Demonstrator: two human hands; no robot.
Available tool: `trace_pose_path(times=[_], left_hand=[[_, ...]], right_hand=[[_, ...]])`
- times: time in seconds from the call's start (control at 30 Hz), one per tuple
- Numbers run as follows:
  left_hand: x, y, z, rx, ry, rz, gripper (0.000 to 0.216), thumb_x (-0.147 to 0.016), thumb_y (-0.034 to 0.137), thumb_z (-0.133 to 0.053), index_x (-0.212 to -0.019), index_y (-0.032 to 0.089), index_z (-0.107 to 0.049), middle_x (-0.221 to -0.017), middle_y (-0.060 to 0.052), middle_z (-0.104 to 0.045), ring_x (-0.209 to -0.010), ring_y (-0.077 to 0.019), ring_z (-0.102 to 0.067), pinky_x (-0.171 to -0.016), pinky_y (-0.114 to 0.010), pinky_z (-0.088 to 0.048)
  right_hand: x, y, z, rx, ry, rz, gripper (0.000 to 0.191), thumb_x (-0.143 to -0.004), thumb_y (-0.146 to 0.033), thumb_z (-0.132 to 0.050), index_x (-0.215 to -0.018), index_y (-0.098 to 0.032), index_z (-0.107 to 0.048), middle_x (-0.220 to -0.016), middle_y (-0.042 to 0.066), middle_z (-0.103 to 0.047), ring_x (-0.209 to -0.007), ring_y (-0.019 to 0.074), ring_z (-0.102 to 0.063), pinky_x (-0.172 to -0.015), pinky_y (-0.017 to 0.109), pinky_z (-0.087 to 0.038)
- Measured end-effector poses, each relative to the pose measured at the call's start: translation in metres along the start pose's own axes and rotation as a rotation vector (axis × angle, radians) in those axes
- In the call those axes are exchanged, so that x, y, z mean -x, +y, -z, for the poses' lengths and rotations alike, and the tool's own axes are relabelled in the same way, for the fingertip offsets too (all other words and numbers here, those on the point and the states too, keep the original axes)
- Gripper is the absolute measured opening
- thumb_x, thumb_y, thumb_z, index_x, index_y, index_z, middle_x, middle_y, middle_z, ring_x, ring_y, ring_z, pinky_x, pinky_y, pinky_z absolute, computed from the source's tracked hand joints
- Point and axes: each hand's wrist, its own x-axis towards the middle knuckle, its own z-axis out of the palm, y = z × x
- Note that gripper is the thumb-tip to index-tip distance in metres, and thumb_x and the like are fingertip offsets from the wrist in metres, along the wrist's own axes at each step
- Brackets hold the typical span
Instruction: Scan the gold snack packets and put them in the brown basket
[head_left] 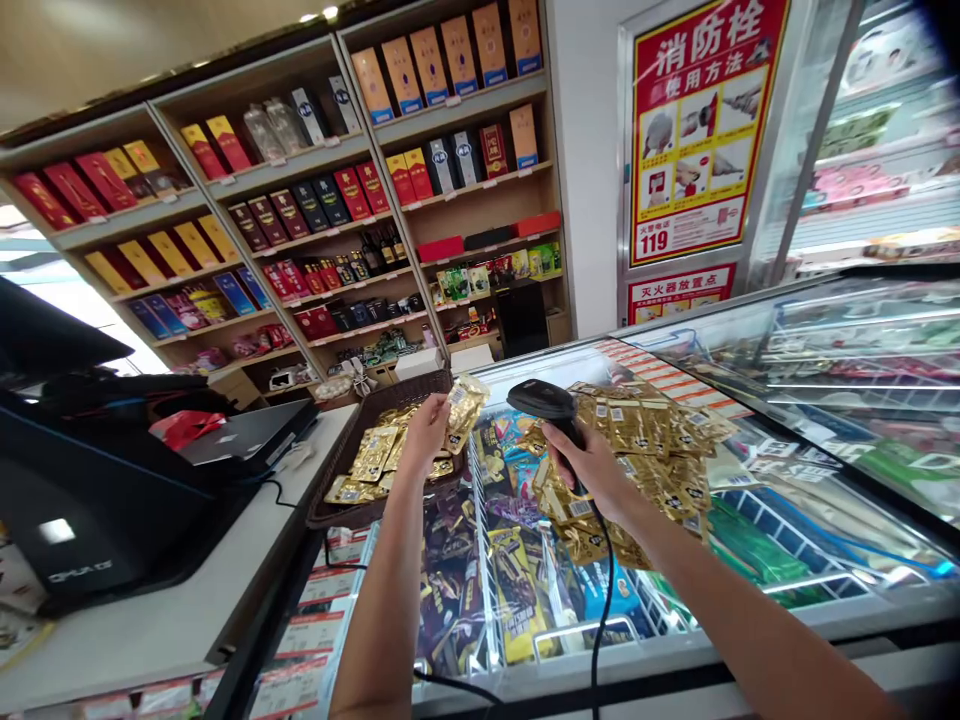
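Observation:
My left hand pinches a small gold foil packet and holds it up above a dark wicker basket that contains several more gold packets. My right hand is wrapped round the grip of a black barcode scanner, whose head points left toward the held packet. The scanner's black cable hangs down from my right wrist. A heap of gold packets lies on the glass lid of the freezer just right of and below my right hand.
A chest freezer with sliding glass lids and packaged goods inside fills the middle and right. On the left counter stands a black till terminal. Wooden shelves of boxed goods line the back wall; a red fire-safety poster hangs at right.

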Motion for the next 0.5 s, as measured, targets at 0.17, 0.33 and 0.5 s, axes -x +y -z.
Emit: trace_pose_path(times=[0.17, 0.33, 0.5], left_hand=[[-0.002, -0.009, -0.004, 0.342, 0.016, 0.258, 0.044, -0.078, 0.059, -0.073, -0.094, 0.023, -0.054, -0.070, 0.006, -0.056, -0.056, -0.0095, -0.054, -0.057, -0.025, -0.051], [-0.001, -0.013, -0.007, 0.344, -0.078, 0.235, 0.059, -0.056, 0.051, -0.091, -0.096, 0.020, -0.059, -0.090, -0.001, -0.067, -0.072, -0.0125, -0.062, -0.061, -0.024, -0.051], [0.000, -0.018, -0.011, 0.090, -0.088, 0.114, 0.042, -0.064, 0.044, -0.083, -0.092, 0.019, -0.066, -0.092, -0.002, -0.071, -0.081, -0.0174, -0.065, -0.067, -0.025, -0.048]], right_hand=[[0.003, 0.006, -0.002, 0.055, -0.022, -0.006, 0.041, -0.082, -0.060, -0.074, -0.082, -0.022, -0.056, -0.058, -0.007, -0.053, -0.038, 0.0053, -0.038, -0.036, 0.020, -0.031], [-0.001, 0.005, 0.002, 0.020, -0.003, -0.033, 0.044, -0.077, -0.061, -0.077, -0.078, -0.022, -0.055, -0.060, -0.006, -0.055, -0.037, 0.0051, -0.039, -0.035, 0.020, -0.030], [-0.002, 0.004, 0.002, 0.038, -0.013, -0.021, 0.042, -0.079, -0.060, -0.076, -0.079, -0.023, -0.055, -0.055, -0.007, -0.053, -0.036, 0.0059, -0.037, -0.034, 0.020, -0.029]])
